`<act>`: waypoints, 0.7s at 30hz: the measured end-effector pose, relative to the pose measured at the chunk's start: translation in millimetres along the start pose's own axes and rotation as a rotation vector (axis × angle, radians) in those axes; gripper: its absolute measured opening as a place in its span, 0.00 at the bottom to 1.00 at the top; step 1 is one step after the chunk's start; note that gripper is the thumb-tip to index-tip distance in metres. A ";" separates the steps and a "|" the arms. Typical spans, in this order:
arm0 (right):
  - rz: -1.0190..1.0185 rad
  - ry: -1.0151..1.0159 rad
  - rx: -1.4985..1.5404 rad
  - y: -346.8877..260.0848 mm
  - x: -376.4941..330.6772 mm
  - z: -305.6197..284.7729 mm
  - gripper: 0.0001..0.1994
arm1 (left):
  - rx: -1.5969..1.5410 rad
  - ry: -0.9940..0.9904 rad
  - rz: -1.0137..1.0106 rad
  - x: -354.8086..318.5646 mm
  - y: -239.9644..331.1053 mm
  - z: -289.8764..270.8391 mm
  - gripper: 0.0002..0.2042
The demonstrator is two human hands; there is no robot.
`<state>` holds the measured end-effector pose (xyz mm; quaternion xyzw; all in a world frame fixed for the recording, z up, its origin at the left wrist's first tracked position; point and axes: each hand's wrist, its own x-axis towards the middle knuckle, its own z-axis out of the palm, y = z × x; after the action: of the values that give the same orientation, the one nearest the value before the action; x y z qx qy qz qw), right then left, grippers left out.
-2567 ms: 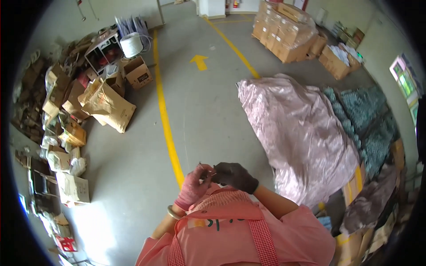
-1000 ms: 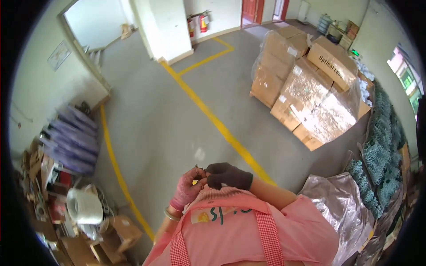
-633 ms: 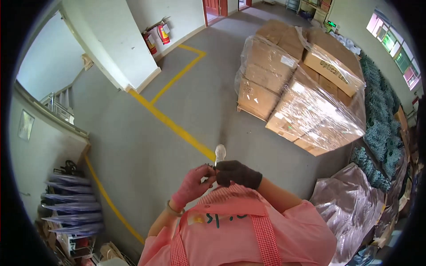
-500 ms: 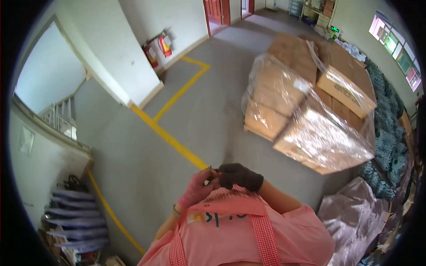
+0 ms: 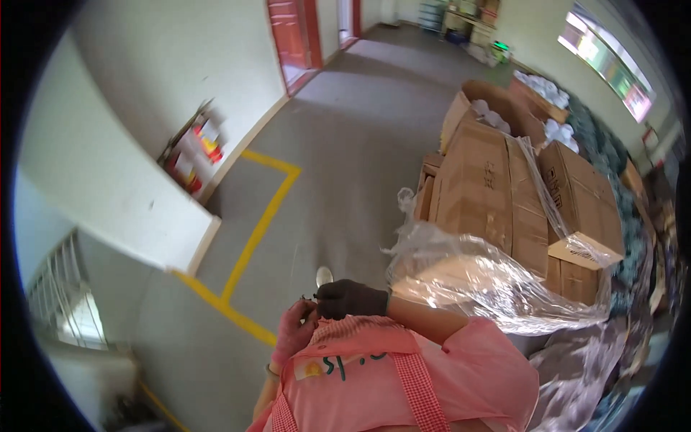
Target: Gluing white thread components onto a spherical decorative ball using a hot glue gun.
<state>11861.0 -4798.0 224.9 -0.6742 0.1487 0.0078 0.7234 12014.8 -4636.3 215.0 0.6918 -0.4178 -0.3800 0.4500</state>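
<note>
My left hand, in a pink glove with bare fingertips, is held in front of my body with its fingers bent together. Touching it is my right hand, closed and covered by a dark grey glove. A small dark thing pokes out where the fingertips meet, too small to name. Just below the hands is my pink checked apron. The tip of a light shoe shows on the floor beyond them.
To the right stand large cardboard boxes partly wrapped in clear plastic film. Green bushy material lines the far right. Fire extinguishers stand by the left wall, near a yellow floor line. A red door is farther ahead.
The view has moved forward along the floor, past the stair opening. The boxes and extinguishers are nearer, and a shoe has come into view. My hands remain together.
</note>
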 end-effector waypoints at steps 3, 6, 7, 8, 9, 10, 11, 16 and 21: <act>-0.052 0.070 0.100 -35.1 87.2 -94.8 0.14 | -0.047 -0.086 0.097 146.4 27.7 -37.0 0.04; -0.029 0.134 0.361 -82.4 149.0 -192.1 0.13 | -0.014 -0.238 0.055 292.4 84.9 -65.9 0.05; -0.073 0.180 0.329 -93.6 161.6 -224.3 0.12 | -0.006 -0.290 0.077 334.4 103.0 -71.3 0.06; -0.097 0.207 0.358 -100.5 173.3 -256.7 0.12 | -0.028 -0.359 0.118 379.7 117.8 -70.1 0.04; -0.124 0.235 0.389 -103.5 182.4 -288.2 0.11 | -0.034 -0.426 0.158 422.7 128.9 -67.6 0.04; -0.172 0.252 0.428 -102.3 187.7 -317.6 0.11 | -0.045 -0.490 0.206 459.6 136.3 -63.5 0.03; -0.185 0.287 0.459 -98.7 196.9 -350.0 0.10 | 0.061 -0.561 0.242 499.3 139.7 -61.7 0.03; -0.154 0.640 0.625 -68.0 239.8 -518.9 0.11 | 0.998 -0.963 0.424 691.5 127.7 -84.5 0.08; -0.235 0.760 0.545 -87.0 270.6 -727.8 0.10 | 1.072 -1.078 -0.162 858.5 141.4 -90.8 0.11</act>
<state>11989.1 -5568.7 214.5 -0.4275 0.3219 -0.3601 0.7642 12374.2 -5433.2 247.2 0.5629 -0.6547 -0.4423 -0.2426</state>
